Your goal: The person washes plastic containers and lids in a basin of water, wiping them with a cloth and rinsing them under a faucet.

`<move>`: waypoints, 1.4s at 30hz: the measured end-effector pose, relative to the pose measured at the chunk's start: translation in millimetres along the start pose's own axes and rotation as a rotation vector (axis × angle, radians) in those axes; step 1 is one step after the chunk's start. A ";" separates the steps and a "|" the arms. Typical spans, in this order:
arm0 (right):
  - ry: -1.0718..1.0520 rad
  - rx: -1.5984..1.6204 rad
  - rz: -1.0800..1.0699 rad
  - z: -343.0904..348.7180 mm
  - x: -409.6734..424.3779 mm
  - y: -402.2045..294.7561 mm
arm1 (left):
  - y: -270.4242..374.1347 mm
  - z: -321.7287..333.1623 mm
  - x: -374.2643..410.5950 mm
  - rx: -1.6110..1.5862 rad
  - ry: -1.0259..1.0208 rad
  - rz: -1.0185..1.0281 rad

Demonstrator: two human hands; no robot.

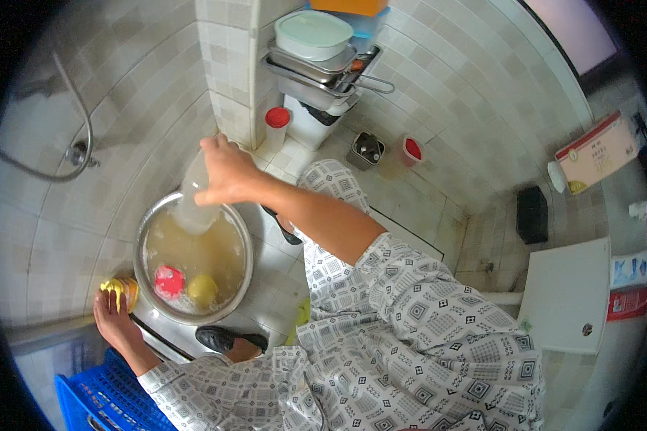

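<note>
My right hand (229, 169) grips a translucent plastic container (191, 213), tilted over a round metal basin (248, 258). The container's lower end meets the cloudy, brownish water (194, 250); the fingers hide part of its upper side. A red lid-like piece (169, 282) with foam on it and a yellow round item (202, 291) lie in the water near the basin's lower rim. Beside the basin, against the tiled wall, my left hand (116, 320) has its fingers over the yellow top of an orange bottle (131, 293).
A blue plastic crate (108, 396) stands by my left forearm. Beyond the basin are a red-lidded clear container (276, 121), a white bin (307, 126) under stacked metal trays (307, 89), and small tubs (366, 150) on the floor. A shower hose (81, 108) hangs along the wall.
</note>
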State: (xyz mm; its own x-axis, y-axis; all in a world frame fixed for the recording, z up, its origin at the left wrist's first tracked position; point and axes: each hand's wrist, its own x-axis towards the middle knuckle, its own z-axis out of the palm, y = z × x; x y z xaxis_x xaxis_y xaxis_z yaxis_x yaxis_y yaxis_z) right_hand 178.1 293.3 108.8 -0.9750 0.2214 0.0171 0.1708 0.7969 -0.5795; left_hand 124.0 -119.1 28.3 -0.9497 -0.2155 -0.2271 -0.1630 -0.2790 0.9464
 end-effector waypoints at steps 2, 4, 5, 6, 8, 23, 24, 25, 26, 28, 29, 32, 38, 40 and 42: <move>-0.003 0.020 -0.044 -4.1 -6.1 -11.7 | 5.9 -5.9 -1.0 0.010 -0.001 0.007; -0.013 0.234 -0.055 -0.3 -3.6 0.0 | 4.8 -4.6 -4.0 0.025 -0.042 0.024; -0.022 0.319 -0.042 2.5 2.1 7.4 | 2.6 0.3 -2.5 0.023 -0.030 0.010; -0.033 0.414 -0.033 2.6 5.0 7.4 | 7.0 5.2 -6.2 0.029 -0.014 0.003; -0.021 0.312 -0.042 4.3 1.3 8.2 | 4.9 -2.8 0.1 0.031 -0.024 -0.011; -0.303 0.713 0.103 -9.0 -9.5 -10.7 | 10.4 2.7 -7.7 0.066 -0.033 0.011; -0.094 0.376 -0.054 11.8 -0.1 9.7 | 8.0 11.1 -6.9 0.049 -0.046 0.005; -0.055 0.181 -0.090 11.4 -1.8 3.5 | 6.7 9.0 -5.8 0.045 -0.024 0.005; -0.013 -0.015 -0.125 11.2 -7.6 -2.9 | 5.4 6.9 -4.3 0.042 -0.002 0.004; 0.063 -0.145 -0.190 5.5 -12.7 -12.6 | 5.2 -4.2 -3.0 0.035 -0.011 0.004; -0.052 0.158 -0.103 1.5 -9.8 -11.5 | 4.7 -8.3 -1.5 0.032 -0.015 0.016; -0.308 0.757 0.146 -7.4 -8.1 -8.8 | 6.6 -5.8 -3.0 0.049 -0.053 0.038; -0.072 0.265 -0.136 7.4 -6.6 -1.4 | 10.3 4.8 -7.0 0.021 -0.041 0.027; -0.254 0.647 0.027 0.7 -4.2 -2.5 | 11.2 2.9 -6.0 0.059 -0.075 0.059; -0.178 0.154 -0.037 1.3 -13.3 -12.9 | 8.1 0.1 -5.6 0.036 -0.039 0.013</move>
State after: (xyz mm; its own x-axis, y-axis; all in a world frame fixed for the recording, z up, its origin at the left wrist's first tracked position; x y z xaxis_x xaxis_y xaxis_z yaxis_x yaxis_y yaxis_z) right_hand 188.7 279.4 114.9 -0.9922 0.0806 -0.0953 0.1244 0.7046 -0.6986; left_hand 128.0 -120.1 37.2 -0.9615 -0.1817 -0.2063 -0.1594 -0.2428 0.9569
